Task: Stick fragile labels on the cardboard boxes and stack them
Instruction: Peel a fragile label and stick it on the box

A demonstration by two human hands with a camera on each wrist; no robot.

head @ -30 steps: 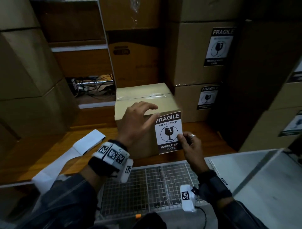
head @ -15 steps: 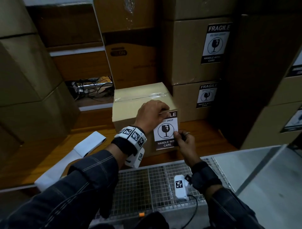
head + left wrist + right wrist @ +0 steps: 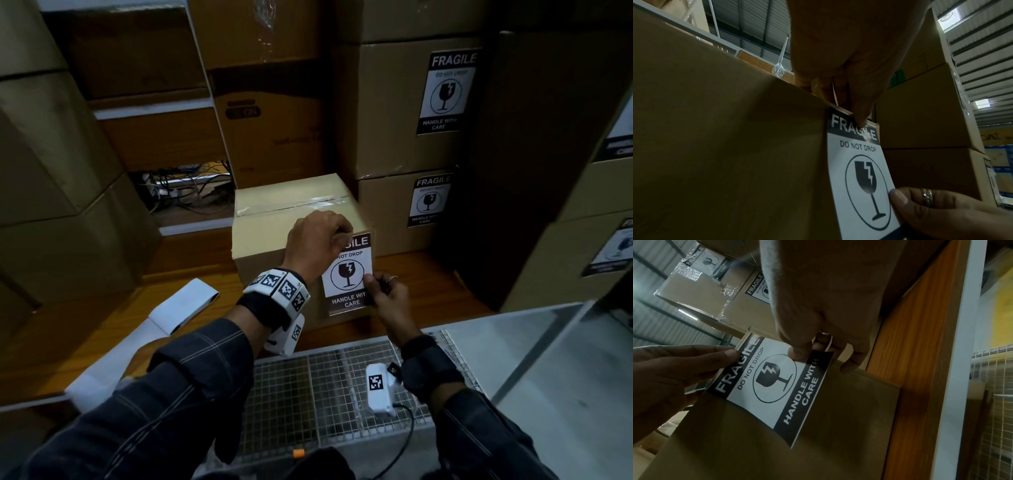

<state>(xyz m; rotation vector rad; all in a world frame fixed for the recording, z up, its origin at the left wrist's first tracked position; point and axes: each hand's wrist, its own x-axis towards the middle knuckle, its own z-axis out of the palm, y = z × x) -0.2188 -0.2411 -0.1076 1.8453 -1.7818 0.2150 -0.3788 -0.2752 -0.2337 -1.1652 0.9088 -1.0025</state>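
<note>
A small taped cardboard box (image 3: 274,219) stands on the wooden table (image 3: 102,325). A black-and-white fragile label (image 3: 347,274) lies against the right part of its front face, its top band at the box's upper edge. My left hand (image 3: 337,240) has curled fingers and a fingertip (image 3: 859,120) pressing on the word FRAGILE. My right hand (image 3: 371,284) pinches the label's right edge, thumb (image 3: 898,198) in front and fingers behind. The label (image 3: 777,386) looks slightly lifted off the box (image 3: 838,410) lower down.
Two labelled boxes (image 3: 387,102) are stacked right behind the small one, and tall boxes (image 3: 51,171) stand at the left. White backing strips (image 3: 185,301) lie on the table. A wire mesh tray (image 3: 308,394) sits below my wrists, with a white surface (image 3: 548,377) to its right.
My left hand left the box's front, where it lay flat, and moved onto the label's top band with fingers curled. The right hand kept its pinch on the label's right edge.
</note>
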